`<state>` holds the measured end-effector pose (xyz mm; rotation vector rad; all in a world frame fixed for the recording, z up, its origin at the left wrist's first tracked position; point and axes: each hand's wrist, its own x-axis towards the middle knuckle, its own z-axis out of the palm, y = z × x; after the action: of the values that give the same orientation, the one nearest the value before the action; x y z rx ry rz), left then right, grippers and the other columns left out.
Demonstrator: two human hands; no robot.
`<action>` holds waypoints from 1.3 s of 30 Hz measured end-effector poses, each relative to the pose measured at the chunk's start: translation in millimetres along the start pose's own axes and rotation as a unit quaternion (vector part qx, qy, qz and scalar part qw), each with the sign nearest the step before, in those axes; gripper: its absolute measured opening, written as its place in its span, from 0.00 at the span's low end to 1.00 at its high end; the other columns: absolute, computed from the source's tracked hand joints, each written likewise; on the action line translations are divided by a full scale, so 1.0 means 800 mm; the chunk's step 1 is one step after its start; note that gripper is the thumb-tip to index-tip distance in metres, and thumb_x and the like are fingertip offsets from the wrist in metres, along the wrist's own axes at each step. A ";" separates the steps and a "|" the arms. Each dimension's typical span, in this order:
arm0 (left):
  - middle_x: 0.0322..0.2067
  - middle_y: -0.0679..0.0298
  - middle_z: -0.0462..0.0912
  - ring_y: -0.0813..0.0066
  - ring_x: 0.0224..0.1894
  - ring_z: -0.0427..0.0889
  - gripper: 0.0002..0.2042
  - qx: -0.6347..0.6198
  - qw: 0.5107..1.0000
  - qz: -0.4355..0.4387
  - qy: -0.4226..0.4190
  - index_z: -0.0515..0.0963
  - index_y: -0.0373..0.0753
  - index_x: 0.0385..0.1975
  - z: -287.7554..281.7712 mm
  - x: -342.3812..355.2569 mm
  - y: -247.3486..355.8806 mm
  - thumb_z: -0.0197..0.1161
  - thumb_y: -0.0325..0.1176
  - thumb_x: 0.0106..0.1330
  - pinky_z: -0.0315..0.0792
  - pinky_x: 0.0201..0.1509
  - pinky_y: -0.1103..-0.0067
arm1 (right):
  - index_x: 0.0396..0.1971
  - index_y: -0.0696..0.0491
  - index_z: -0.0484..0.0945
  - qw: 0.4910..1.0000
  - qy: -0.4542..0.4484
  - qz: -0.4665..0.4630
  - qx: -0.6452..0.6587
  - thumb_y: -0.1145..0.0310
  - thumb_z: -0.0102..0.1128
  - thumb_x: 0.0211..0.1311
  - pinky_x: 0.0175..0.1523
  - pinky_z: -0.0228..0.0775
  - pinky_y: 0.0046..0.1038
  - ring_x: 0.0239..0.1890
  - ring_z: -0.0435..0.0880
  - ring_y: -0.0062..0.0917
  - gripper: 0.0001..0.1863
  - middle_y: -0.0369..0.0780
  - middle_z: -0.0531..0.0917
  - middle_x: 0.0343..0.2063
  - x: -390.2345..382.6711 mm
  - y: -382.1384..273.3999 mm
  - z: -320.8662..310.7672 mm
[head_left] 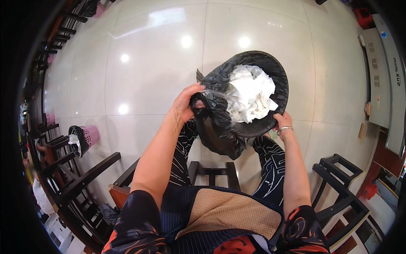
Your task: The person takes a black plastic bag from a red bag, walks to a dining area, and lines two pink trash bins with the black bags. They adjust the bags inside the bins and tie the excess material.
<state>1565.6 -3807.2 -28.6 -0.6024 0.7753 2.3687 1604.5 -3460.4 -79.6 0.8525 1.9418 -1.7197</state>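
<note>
A round black-lined bin [279,76] is held over my legs, heaped with crumpled white paper [251,93]. My left hand [186,101] is closed on the black plastic bag [218,133] at the left side, where a translucent strip of plastic crosses toward the paper; my left fingertips are partly inside the folds. The bag hangs loosely below the bin. My right hand [282,123], with a bracelet at the wrist, grips the bin's lower right rim.
A pink perforated bin [90,137] with a black liner stands at left among dark chairs [93,173]. A black stool frame [338,186] is at lower right. A grey cabinet [376,80] runs along the right, with a red object [363,19] beyond it. Tiled floor [144,72] stretches ahead.
</note>
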 end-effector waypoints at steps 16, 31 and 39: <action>0.21 0.72 0.75 0.88 0.19 0.69 0.02 0.154 0.984 0.021 0.085 0.71 0.43 0.23 0.031 0.011 -0.008 0.57 0.28 0.52 0.59 0.17 0.89 | 0.26 0.60 0.72 0.989 0.104 -0.010 -0.104 0.68 0.51 0.45 0.10 0.62 0.24 0.08 0.70 0.23 0.11 0.39 0.74 0.15 0.011 0.005 -0.014; 0.28 0.49 0.74 0.50 0.35 0.73 0.11 0.751 0.651 0.006 -0.112 0.69 0.35 0.29 0.037 -0.003 -0.086 0.55 0.35 0.50 0.67 0.38 0.68 | 0.31 0.60 0.70 0.976 0.167 0.046 -0.133 0.69 0.49 0.47 0.08 0.65 0.26 0.09 0.72 0.28 0.12 0.42 0.74 0.18 0.012 0.020 0.009; 0.26 0.50 0.77 0.51 0.32 0.75 0.10 0.786 0.596 0.083 0.141 0.72 0.38 0.31 0.036 0.006 -0.038 0.56 0.36 0.52 0.68 0.34 0.66 | 0.40 0.57 0.65 0.967 0.185 0.176 0.006 0.66 0.48 0.53 0.12 0.70 0.25 0.14 0.75 0.31 0.15 0.42 0.74 0.23 0.016 0.047 0.028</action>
<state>1574.1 -3766.5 -21.8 -0.0303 2.5501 0.8012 1618.6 -3477.9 -118.8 1.5107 1.8515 -1.4384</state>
